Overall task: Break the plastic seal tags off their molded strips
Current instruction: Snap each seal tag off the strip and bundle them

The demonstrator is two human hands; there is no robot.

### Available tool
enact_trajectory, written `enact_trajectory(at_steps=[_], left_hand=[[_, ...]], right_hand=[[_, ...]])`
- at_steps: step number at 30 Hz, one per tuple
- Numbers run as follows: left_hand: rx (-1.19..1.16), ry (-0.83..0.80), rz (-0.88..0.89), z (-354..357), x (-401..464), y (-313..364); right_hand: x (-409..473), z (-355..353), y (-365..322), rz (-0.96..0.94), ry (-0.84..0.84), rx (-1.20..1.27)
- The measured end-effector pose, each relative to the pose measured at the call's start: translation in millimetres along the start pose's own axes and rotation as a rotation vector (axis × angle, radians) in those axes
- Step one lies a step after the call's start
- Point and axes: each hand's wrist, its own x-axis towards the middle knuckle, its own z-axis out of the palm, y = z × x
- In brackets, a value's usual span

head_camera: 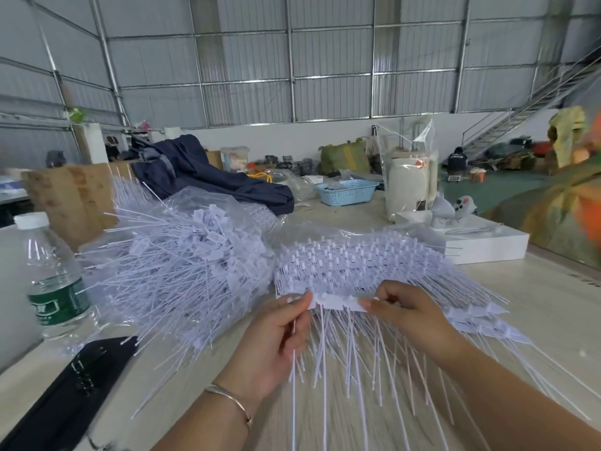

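We see both hands over the desk [536, 307] | left hand [276, 340] pinches one end of a white tag strip [338, 302] — right hand [406, 317] pinches the other | strip held just before the stacked strips [357, 262] | loose tags pile [182, 265] left, beside water bottle [52, 278].

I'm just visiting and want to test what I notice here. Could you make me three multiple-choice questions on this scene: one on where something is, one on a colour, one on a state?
1. Where is the water bottle?
A. left of the loose tag pile
B. right of the white box
C. in the blue basket

2. What colour is the bottle's label?
A. red
B. green
C. yellow

3. What are the hands doing?
A. resting flat
B. both pinching one tag strip
C. holding the bottle

Answers: 1 A, it stands at the table's left edge. 2 B, the band is green. 3 B, left hand and right hand pinch its ends.
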Motion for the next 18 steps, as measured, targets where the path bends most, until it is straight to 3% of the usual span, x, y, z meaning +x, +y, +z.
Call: enact_trajectory(at_steps=[4,10,18], left_hand=[[0.114,0.024,0.011,-3,0,-1],[0.508,0.093,0.037,-6,2,3],[0.473,-0.004,-0.031,-14,2,12]], right_hand=[[0,-8,-4,0.043,-0.024,0.124],[1,-12,-13,0.037,-0.03,0.153],[-1,-12,-15,0.072,-0.098,0.206]])
